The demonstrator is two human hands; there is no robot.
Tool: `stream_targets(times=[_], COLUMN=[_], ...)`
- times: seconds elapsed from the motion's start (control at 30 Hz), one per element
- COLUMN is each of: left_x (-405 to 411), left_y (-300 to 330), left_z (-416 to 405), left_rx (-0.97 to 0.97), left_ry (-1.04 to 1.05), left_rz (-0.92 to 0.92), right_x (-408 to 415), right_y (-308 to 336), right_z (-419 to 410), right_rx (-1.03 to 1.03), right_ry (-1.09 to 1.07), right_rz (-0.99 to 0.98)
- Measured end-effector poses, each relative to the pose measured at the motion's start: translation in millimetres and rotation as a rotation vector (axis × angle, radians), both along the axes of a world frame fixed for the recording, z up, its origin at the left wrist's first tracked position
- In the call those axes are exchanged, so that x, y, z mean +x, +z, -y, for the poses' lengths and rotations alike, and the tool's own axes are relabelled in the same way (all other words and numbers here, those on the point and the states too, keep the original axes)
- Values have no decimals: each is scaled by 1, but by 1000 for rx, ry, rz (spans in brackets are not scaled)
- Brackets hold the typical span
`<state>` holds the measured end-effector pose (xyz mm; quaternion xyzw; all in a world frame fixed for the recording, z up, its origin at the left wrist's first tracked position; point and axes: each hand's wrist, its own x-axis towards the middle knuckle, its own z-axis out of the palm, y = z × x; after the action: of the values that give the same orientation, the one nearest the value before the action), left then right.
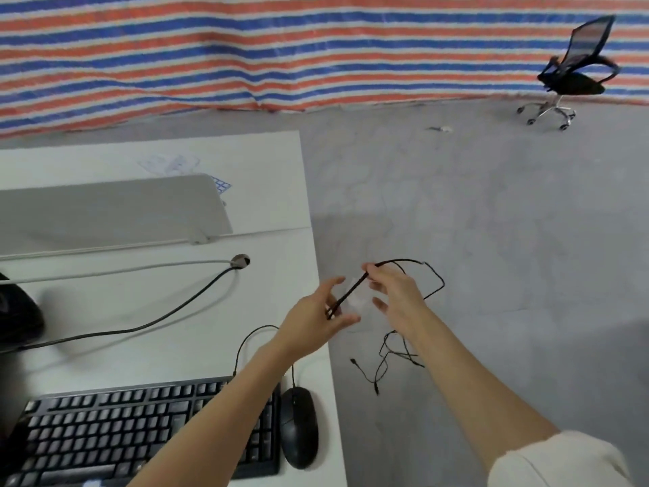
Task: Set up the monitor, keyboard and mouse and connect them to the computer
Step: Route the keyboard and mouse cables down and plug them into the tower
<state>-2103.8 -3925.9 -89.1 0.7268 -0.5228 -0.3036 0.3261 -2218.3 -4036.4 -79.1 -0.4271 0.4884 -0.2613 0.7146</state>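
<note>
Items as I see them from the head camera:

1. Left hand (316,316): out past the right edge of the desk, fingers loosely curled around the lower end of a folded black cable (347,293). The grip looks light; I cannot tell how firmly it closes.

2. Right hand (393,293): just beside the left, over the floor, thumb and forefinger pinching the upper end of the same cable, the other fingers spread loose. A small clear plastic wrapper (358,298) shows between the two hands, blurred.

3. Cable, remainder: a loop arcs out to the right of my right hand, and thin tangled strands hang or lie lower, under my right forearm, with small plugs at the ends.

4. Keyboard (105,434): black, flat on the white desk (274,212) at the near edge, partly under my left forearm.

5. Mouse (298,427): black, just beside the keyboard's right end, its thin cord curving up the desk.

6. Monitor base (17,311): dark shape at the left edge, mostly cut off.

7. Grey cord (158,319): runs from the left edge to a cable hole (240,260) in the desk.

8. Grey divider panel (112,209): upright across the desk behind the hole.

9. Office chair (576,72): black, well apart, on the grey floor (491,223) against a striped tarp (281,47).
</note>
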Motion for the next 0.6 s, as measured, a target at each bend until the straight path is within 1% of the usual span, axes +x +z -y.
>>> stream_targets(times=[0.07, 0.13, 0.23, 0.33, 0.4, 0.47, 0.53, 0.6], left_x=[-2, 3, 19, 42, 54, 62, 61, 50], left_y=[7, 7, -1, -8, -6, -3, 3, 14], left_z=[2, -3, -15, -32, -46, -53, -51, -40], left_rx=[-67, -90, -26, 34, 120, 227, 267, 214], left_ry=[31, 119, 263, 484, 574, 541, 406, 221], left_rz=[97, 214, 322, 379, 434, 518, 544, 513], right_x=[-1, -5, -11, -20, -27, -28, -21, -10], right_y=[7, 13, 17, 17, 20, 23, 31, 44], right_z=[-1, 1, 7, 15, 16, 13, 3, -13], right_rx=[21, 148, 418, 492, 470, 370, 253, 129], right_ry=[-14, -75, -241, -365, -393, -323, -203, -79], right_rz=[36, 203, 453, 554, 533, 413, 285, 166])
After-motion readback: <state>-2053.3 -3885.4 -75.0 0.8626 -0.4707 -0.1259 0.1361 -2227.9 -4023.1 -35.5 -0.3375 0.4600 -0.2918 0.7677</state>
